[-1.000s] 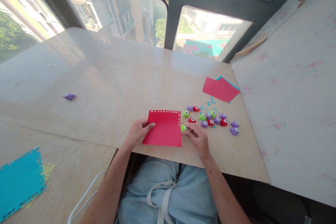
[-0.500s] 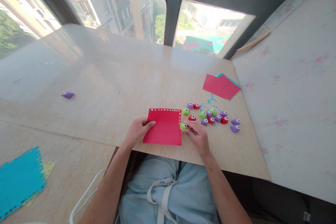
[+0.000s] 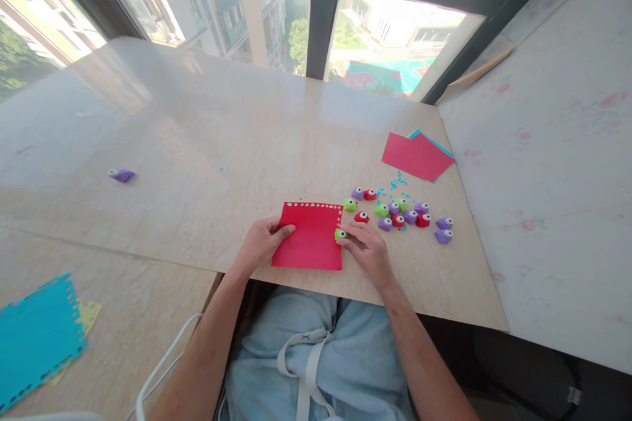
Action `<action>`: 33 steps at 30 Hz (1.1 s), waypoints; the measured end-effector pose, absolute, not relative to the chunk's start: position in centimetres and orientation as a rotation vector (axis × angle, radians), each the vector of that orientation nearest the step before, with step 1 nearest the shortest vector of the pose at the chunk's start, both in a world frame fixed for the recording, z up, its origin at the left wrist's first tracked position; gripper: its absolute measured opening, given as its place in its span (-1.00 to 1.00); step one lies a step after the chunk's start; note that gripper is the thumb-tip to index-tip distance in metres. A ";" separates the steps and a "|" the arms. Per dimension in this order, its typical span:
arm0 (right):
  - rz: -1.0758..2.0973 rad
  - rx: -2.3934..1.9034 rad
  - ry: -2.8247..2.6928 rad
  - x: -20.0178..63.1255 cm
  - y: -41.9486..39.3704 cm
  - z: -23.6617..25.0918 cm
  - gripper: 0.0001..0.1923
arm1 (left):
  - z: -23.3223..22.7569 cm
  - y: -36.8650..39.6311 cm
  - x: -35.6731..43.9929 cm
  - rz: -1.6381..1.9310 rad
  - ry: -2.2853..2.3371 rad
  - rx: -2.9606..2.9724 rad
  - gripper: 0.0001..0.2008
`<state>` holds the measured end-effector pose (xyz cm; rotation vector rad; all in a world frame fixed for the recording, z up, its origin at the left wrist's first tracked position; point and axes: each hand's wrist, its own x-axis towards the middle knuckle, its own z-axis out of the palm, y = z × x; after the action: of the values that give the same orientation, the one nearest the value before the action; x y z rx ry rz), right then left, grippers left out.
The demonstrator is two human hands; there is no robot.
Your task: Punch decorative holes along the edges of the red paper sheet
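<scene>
A red sheet of paper (image 3: 310, 240) lies near the table's front edge, with small punched shapes along its top edge and the upper part of its right edge. My left hand (image 3: 264, 243) grips the sheet's left side, thumb on top. Between the thumb and fingers of my right hand (image 3: 368, 250) is a small green craft punch (image 3: 340, 234) with a round eye-like button. The punch sits on the sheet's right edge, just below the punched shapes. Whether its button is pressed down I cannot tell.
Several purple, red and green punches (image 3: 409, 217) stand to the right, with blue paper bits (image 3: 399, 181) behind them. Red paper (image 3: 417, 156) lies farther back. A lone purple punch (image 3: 121, 175) and punched blue paper (image 3: 39, 339) are at the left. A white cable (image 3: 165, 358) runs beside my left arm.
The green punch in my right hand has shifted slightly left, farther onto the red paper's right edge. My left hand still holds the sheet. The view has tilted a little.
</scene>
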<state>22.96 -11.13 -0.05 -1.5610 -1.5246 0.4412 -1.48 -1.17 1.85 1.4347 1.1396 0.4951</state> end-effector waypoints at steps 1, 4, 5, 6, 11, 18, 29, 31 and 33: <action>0.440 -1.565 -1.531 22.9 -11.1 0.0 -0.79 | 1.9 -1.2 -1.5 0.493 1.138 1.436 -0.57; 0.445 -1.569 -1.540 22.8 -11.0 0.3 -0.77 | 2.0 -1.2 -1.5 0.486 1.123 1.423 -0.56; 0.450 -1.573 -1.536 22.7 -11.0 0.4 -0.76 | 2.1 -1.2 -1.5 0.481 1.120 1.418 -0.56; 0.456 -1.580 -1.528 22.7 -11.0 0.4 -0.76 | 2.1 -1.3 -1.5 0.474 1.119 1.414 -0.55; 0.468 -1.615 -1.499 22.5 -11.0 0.5 -0.75 | 2.4 -1.2 -1.2 0.455 1.150 1.422 -0.55; 0.477 -1.636 -1.463 22.1 -11.0 0.3 -0.74 | 2.8 -1.1 -0.9 0.456 1.146 1.345 -0.52; 0.495 -1.659 -1.475 22.2 -10.9 0.6 -0.73 | 2.2 -1.1 -1.2 0.421 1.170 1.338 -0.53; 0.498 -1.666 -1.473 22.2 -10.9 0.6 -0.73 | 2.2 -1.1 -1.3 0.418 1.172 1.343 -0.54; 0.499 -1.675 -1.472 22.2 -10.8 0.7 -0.73 | 2.2 -1.0 -1.3 0.412 1.176 1.348 -0.55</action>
<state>22.16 -10.81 0.68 -1.6754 -1.4715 0.4991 -1.28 -1.05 2.23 1.3476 1.1760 0.4118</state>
